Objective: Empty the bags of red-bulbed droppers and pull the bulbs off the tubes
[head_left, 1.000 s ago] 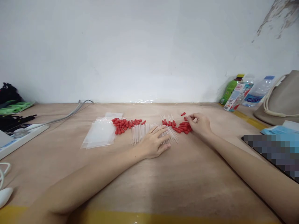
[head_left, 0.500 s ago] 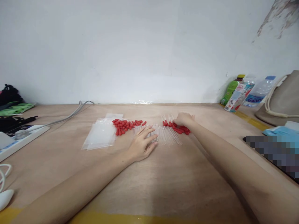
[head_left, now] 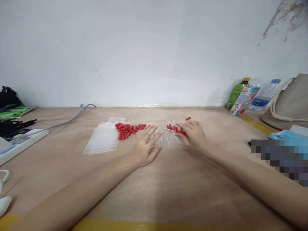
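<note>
My left hand lies palm down, fingers spread, over the left part of a row of thin clear dropper tubes. My right hand is curled around red rubber bulbs at the right of the row, thumb and fingers on either side of them. From between its fingertips a dropper's pale tube runs left toward my left fingers; the exact grip is blurred. Several more red bulbs lie heaped left of my left hand. One loose red bulb rests beyond my right hand.
Clear plastic bags lie beneath the left heap's edge. A power strip and grey cable are at left. Bottles, a carton, a beige bag and a blurred-out dark object occupy the right side.
My right hand has shifted slightly toward me and turned, its fingers now pointing left. A lone bulb behind it and a nearly horizontal dropper tube now show. My left hand has stayed in place.
</note>
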